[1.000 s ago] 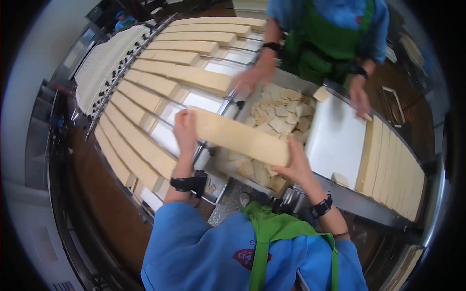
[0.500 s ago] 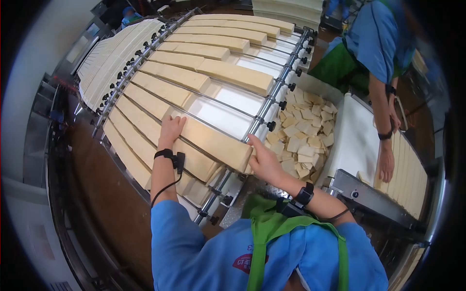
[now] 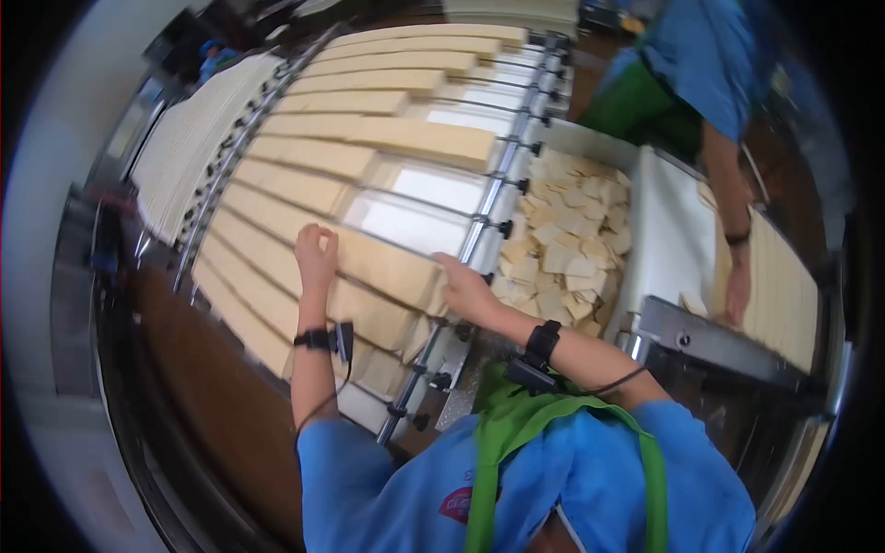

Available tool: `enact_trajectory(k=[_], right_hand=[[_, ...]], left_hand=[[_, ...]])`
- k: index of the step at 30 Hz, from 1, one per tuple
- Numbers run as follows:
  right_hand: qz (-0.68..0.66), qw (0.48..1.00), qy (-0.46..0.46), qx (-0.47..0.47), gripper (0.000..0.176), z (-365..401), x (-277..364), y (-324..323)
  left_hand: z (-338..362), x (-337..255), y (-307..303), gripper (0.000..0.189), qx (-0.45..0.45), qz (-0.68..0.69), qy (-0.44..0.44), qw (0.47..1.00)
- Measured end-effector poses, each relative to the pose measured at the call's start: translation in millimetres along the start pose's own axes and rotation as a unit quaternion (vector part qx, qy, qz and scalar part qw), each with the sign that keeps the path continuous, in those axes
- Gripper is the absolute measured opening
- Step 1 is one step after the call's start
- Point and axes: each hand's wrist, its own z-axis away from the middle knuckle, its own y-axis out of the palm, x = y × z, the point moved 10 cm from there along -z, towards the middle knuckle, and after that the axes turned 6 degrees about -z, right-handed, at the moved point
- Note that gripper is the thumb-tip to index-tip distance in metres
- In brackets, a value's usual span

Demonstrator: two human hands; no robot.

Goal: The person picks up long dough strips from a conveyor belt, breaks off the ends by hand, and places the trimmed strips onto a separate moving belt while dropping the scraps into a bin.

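A long cream stack of thin sheets [image 3: 383, 269] lies between thin rods on the slatted rack. At its near right end, my right hand [image 3: 468, 293] presses with bent fingers against the end face, beside the metal rail [image 3: 477, 235]. My left hand [image 3: 316, 260] is over the stack's far left part, its thumb and fingers curled together in a ring. Whatever those fingers may hold is too small to tell. More cream stacks [image 3: 419, 136] lie in rows on both sides, and a white surface [image 3: 410, 219] shows beyond the stack.
A bin of loose square pieces [image 3: 567, 244] stands right of the rack. Beyond it, a co-worker's hand [image 3: 737, 290] is at a white conveyor [image 3: 668, 226] with rows of sheets [image 3: 779, 286]. Black knobs [image 3: 505, 229] line the rail. Another rack [image 3: 207, 129] stands at the left.
The stack's right end has moved left, from over the rail to just inside it, with my right hand following. My left fingers have curled in more. The whole view has shifted slightly.
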Motion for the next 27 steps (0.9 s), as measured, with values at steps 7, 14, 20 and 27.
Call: enact_trajectory(k=[7, 14, 20, 27], right_hand=[[-0.054, 0.992, -0.034, -0.111, 0.046, 30, 7, -122], [0.134, 0.952, 0.075, -0.264, 0.042, 167, -48, -319], [0.355, 0.722, 0.237, -0.545, 0.051, 378, -75, -481], [0.297, 0.690, 0.420, -0.509, 0.058, 416, -120, -537]], left_hand=[[76, -203, 16, 0.033, 0.165, 0.025, 0.231, 0.959], [73, -292, 38, 0.032, 0.221, 0.060, 0.272, 0.935], [71, -427, 101, 0.032, 0.249, 0.153, 0.357, 0.887], [88, -666, 217, 0.039, 0.248, 0.317, 0.465, 0.789]])
